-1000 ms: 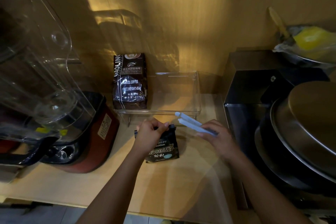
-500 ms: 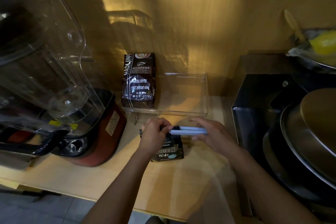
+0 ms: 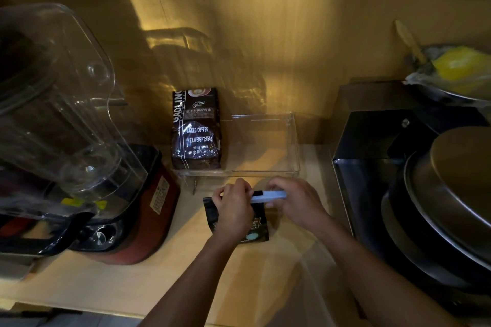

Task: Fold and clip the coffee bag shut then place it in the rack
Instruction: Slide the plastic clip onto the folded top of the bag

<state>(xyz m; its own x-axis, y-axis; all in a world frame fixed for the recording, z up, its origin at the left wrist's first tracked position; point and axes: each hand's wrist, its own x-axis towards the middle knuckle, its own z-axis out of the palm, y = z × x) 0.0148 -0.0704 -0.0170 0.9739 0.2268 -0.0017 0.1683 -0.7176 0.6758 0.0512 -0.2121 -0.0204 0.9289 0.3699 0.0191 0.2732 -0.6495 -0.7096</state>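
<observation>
A small black coffee bag (image 3: 255,231) lies flat on the wooden counter in front of a clear plastic rack (image 3: 293,146). My left hand (image 3: 233,207) presses down on the bag's folded top and covers much of it. A long white-blue clip (image 3: 269,197) lies level across the bag's top edge. My right hand (image 3: 295,200) grips the clip's right end. A larger dark coffee bag (image 3: 196,129) stands upright in the left part of the rack.
A blender with a clear jug (image 3: 53,103) on a red base (image 3: 148,210) fills the left side. A dark metal box (image 3: 372,156) and stacked steel pans (image 3: 451,194) crowd the right. A bowl holding something yellow (image 3: 457,66) sits at the far right.
The clip was held tilted and apart from the bag. My right hand has swung it level and brought it onto the bag's folded top, next to my left hand.
</observation>
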